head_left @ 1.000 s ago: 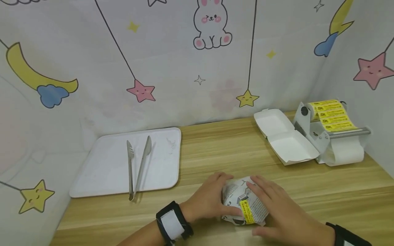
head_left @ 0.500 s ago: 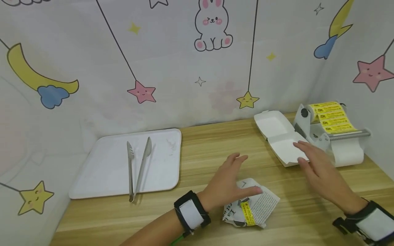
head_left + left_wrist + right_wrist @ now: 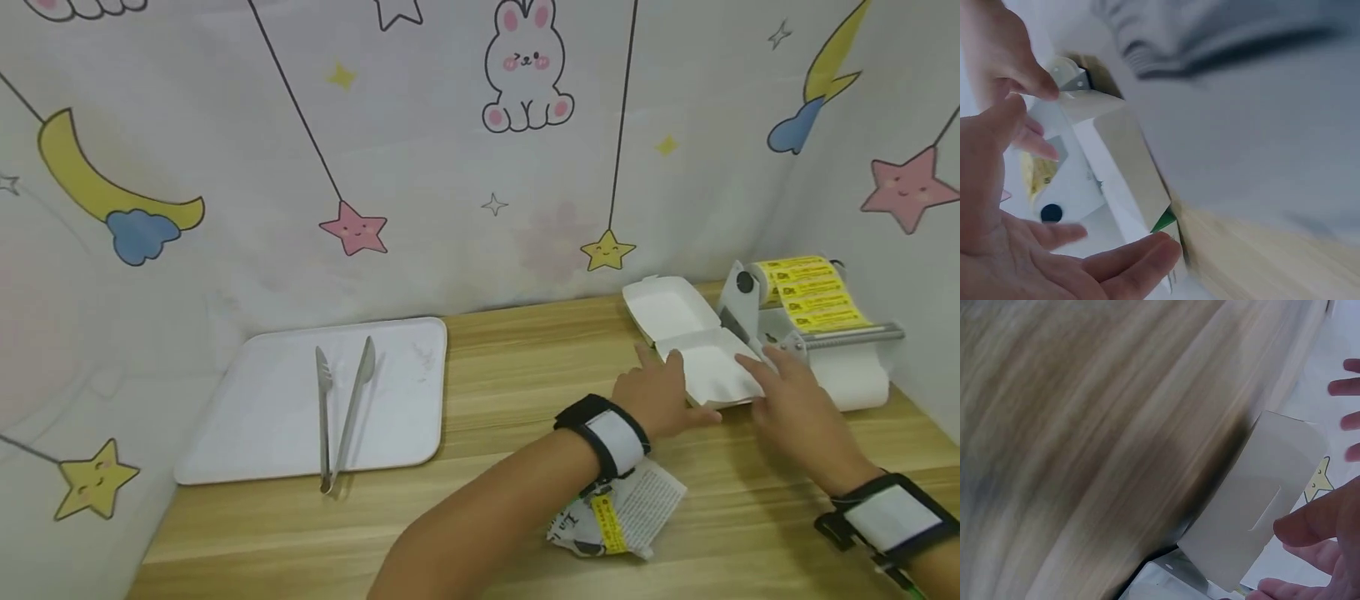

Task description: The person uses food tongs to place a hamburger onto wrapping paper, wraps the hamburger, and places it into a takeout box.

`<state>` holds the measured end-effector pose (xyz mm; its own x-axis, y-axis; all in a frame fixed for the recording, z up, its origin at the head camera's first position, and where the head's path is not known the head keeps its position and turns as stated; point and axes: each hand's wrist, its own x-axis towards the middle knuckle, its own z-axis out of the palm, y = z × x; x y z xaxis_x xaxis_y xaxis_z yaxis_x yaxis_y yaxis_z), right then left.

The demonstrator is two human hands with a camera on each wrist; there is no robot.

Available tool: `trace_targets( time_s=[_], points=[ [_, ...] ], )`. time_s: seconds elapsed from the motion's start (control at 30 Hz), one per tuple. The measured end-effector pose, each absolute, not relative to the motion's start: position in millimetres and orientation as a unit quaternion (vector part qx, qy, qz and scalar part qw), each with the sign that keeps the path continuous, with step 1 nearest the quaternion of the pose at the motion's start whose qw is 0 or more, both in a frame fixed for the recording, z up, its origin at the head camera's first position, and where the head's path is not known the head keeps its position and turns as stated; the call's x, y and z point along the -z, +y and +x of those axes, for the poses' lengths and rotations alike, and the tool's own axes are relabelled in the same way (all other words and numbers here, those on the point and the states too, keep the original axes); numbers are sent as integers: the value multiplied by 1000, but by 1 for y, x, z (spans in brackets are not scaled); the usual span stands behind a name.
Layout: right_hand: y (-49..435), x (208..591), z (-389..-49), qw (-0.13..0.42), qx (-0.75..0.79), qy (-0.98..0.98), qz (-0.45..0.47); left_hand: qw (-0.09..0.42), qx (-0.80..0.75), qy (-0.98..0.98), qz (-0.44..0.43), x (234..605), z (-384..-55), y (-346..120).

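An opened white clamshell takeaway box [image 3: 712,367] lies at the right back, lid folded away. My left hand [image 3: 660,400] is at its near left edge, fingers spread; in the left wrist view its fingertips [image 3: 1163,253] overlap the box's end. My right hand [image 3: 798,417] reaches over the near right corner, fingers extended above the inside. In the right wrist view its thumb is right at the rim of the slotted wall [image 3: 1241,506]. Below my left wrist lies a parcel wrapped in printed paper [image 3: 648,508] with a yellow label [image 3: 608,525], partly hidden by the forearm.
A label dispenser [image 3: 817,292] with a roll of yellow stickers stands right beside the box. On the left, metal tongs [image 3: 348,417] lie on a white tray [image 3: 262,400]. A patterned cloth [image 3: 435,167] hangs behind the wooden table [image 3: 525,367].
Both hands have left the wrapped parcel, which stays on the table. The right hand reached the box first; the left then moved right and away to the box's near edge.
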<state>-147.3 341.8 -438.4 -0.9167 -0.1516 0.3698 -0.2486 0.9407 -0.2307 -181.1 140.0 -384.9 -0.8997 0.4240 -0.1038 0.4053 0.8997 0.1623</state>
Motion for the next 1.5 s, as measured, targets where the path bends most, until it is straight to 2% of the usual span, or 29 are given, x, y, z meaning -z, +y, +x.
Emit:
trace_targets(
  time_s=[0.17,0.4,0.67,0.93,1.17,1.5],
  points=[
    [338,443,-147,157,-149,-971,98,86,-32,987,129,394,-187,167],
    [339,448,-143,177,-168,-964,109,107,-34,983,142,402,-191,178],
    [337,445,-145,155,-186,-962,129,109,-69,982,136,406,-194,181],
    [332,443,-139,181,-158,-952,191,98,-47,979,171,399,-191,164],
    [321,431,-123,90,-142,-969,181,116,-13,964,238,387,-178,139],
    [313,409,-98,71,-116,-970,202,140,-29,936,322,371,-151,114]
  ],
)
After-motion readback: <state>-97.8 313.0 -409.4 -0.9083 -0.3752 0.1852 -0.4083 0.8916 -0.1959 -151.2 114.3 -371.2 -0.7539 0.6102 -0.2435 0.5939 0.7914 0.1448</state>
